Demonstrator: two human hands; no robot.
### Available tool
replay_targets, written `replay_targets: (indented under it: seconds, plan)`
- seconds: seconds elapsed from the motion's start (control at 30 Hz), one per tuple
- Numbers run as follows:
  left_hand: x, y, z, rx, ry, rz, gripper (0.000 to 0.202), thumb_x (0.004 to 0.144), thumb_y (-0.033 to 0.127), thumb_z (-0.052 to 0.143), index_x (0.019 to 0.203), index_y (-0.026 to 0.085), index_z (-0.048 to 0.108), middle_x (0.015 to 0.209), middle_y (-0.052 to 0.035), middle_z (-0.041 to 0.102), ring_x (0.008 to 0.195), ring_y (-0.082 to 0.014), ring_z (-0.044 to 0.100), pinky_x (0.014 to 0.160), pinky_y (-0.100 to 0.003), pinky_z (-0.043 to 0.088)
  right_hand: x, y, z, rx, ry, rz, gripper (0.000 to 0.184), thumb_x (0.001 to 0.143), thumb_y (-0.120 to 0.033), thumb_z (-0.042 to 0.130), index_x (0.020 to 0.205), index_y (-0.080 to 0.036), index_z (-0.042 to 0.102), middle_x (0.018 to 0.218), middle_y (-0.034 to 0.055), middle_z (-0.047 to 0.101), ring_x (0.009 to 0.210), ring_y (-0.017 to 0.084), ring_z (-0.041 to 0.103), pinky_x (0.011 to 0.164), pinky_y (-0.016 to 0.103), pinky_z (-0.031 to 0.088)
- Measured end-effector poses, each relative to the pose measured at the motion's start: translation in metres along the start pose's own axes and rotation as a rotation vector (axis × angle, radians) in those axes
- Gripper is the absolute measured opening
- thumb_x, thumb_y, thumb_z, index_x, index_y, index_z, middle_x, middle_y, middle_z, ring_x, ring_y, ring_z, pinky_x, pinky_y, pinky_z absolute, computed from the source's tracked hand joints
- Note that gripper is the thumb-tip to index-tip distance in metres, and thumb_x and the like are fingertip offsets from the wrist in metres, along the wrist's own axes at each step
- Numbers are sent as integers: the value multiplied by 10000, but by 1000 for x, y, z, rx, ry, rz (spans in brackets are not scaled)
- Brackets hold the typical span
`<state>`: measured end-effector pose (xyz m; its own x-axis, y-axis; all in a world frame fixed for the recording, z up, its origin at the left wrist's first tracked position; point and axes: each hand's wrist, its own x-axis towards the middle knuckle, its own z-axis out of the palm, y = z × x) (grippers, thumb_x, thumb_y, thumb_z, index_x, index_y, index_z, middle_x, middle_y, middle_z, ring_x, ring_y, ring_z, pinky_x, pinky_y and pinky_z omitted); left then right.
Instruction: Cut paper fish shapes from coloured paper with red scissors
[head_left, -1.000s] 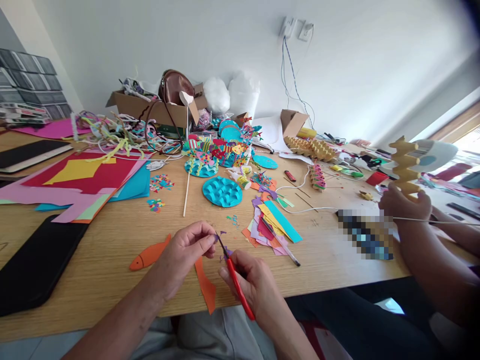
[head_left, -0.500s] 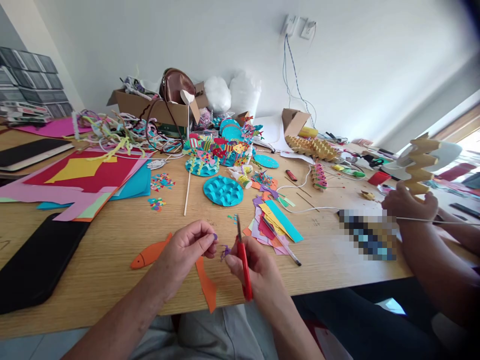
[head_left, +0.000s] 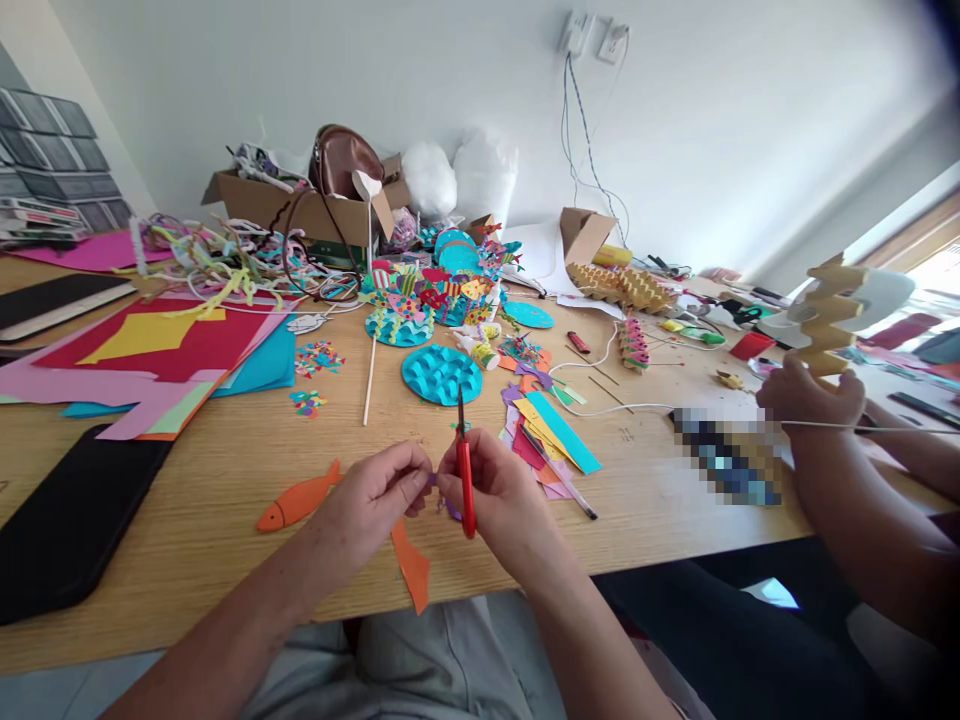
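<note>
Between its thumb and fingertips my left hand [head_left: 394,482] pinches a small purple piece of paper [head_left: 433,480]. My right hand [head_left: 495,485] is closed around red-handled scissors [head_left: 467,485], their blades pointing away from me. Its thumb and fingertip meet the purple piece too. Purple scraps [head_left: 451,508] show just below my right fingers. An orange paper fish [head_left: 296,500] with a drawn eye lies left of my left hand. An orange offcut [head_left: 411,570] lies on the table below both hands.
A blue wavy disc [head_left: 441,376] lies beyond my hands. Paper strips [head_left: 559,432] and a pen [head_left: 559,473] are to the right. A black phone-like slab [head_left: 82,520] lies at left. Another person's hand [head_left: 810,400] holds a zigzag tan piece [head_left: 829,325] at far right.
My right hand has moved up and left until its fingertips meet those of my left hand at the purple piece. The scissors came along. The view has shifted slightly.
</note>
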<state>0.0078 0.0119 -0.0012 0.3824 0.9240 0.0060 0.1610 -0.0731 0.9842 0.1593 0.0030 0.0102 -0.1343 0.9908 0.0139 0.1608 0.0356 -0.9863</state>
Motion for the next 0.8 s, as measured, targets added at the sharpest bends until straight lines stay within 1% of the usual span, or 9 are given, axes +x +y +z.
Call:
replay_targets:
  seconds: [0.1,0.17,0.27,0.43,0.63,0.73,0.8]
  plan:
    - [0,0,4,-93,7,-3,180,836,279,455,720,198,567,651,12,538,646,-151,517,617,-254,408,0,1,3,135,42,29,233,671,-307,657,708,-199,454,626,-56,468,511,91,420,459,218,345]
    - [-1,1,7,-132,19,-7,158,821,279,479,720,194,566,643,14,537,636,-145,514,608,-252,407,0,3,5,161,77,26,260,659,-322,678,701,-200,452,641,-50,477,526,95,431,460,218,353]
    - [-1,1,11,-154,69,-9,126,782,269,523,683,195,548,610,30,514,600,-134,492,581,-244,393,-1,7,7,162,99,5,254,663,-319,680,697,-200,457,642,-47,481,540,101,440,467,221,360]
    - [-1,1,12,-182,111,-18,132,750,272,545,638,201,534,586,39,502,581,-134,488,573,-248,392,-3,12,8,103,91,-1,217,692,-304,652,698,-201,461,634,-45,475,551,110,456,487,232,366]
    - [-1,0,14,-208,161,-28,114,731,260,566,638,195,548,589,39,525,582,-128,495,583,-246,404,-3,12,11,95,108,-34,234,704,-346,642,716,-202,458,663,-34,488,580,118,460,533,244,380]
    - [-1,1,13,-253,187,-46,105,735,252,583,655,188,561,602,34,553,591,-122,505,593,-240,416,-6,13,8,0,116,-47,234,737,-362,616,709,-202,447,643,-37,467,580,120,442,535,243,355]
    - [-2,3,10,-325,205,-73,106,744,250,597,667,182,571,623,30,567,617,-119,518,611,-234,432,-10,13,3,-109,81,-37,241,767,-369,591,692,-202,435,616,-45,436,570,117,412,522,238,324]
